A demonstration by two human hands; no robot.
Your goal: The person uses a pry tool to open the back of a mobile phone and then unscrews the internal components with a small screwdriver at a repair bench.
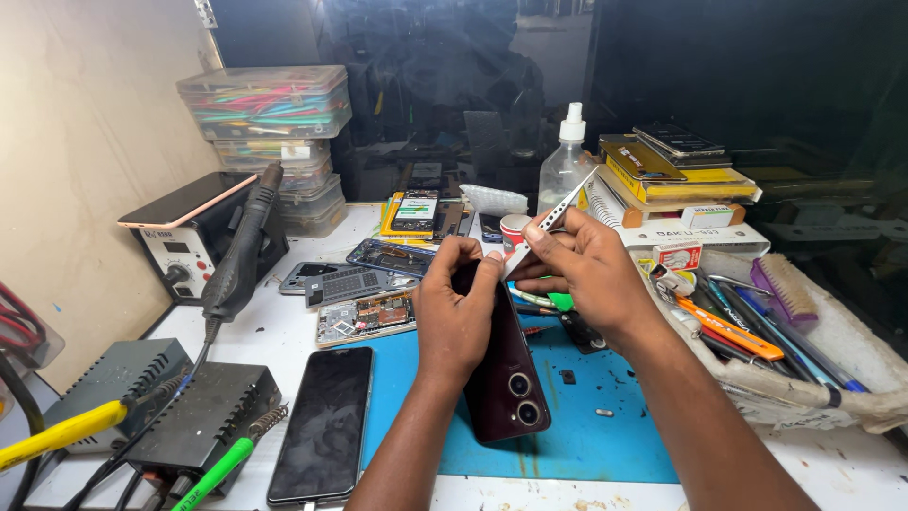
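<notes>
Centrally, above a blue rubber work mat (586, 440): a dark maroon smartphone with two round rear camera lenses (501, 364), back side up, lens end toward the camera, far end raised off the mat. Left hand (456, 308) wrapped over the phone's upper part, fingers curled and clamped on its far edge, thumb along the right side near the top corner. Right hand (591, 274) just beside it, fingertips pinched shut on a thin flat silver metal pry blade (553, 220); blade slanting up and to the right, lower tip meeting the phone's top right corner right beside the left thumb. Whether the tip sits inside the seam: cannot tell.

Lying flat on the white bench to the left, a black phone with a dark screen (324, 426). Behind it, opened phone bodies with bare circuit boards (364, 317). Farther left, a black hot-air handle (241, 251) propped on its station. Behind the hands, a clear plastic spray bottle (565, 161). On the right, a tray of screwdrivers, cutters and a brush (757, 322).
</notes>
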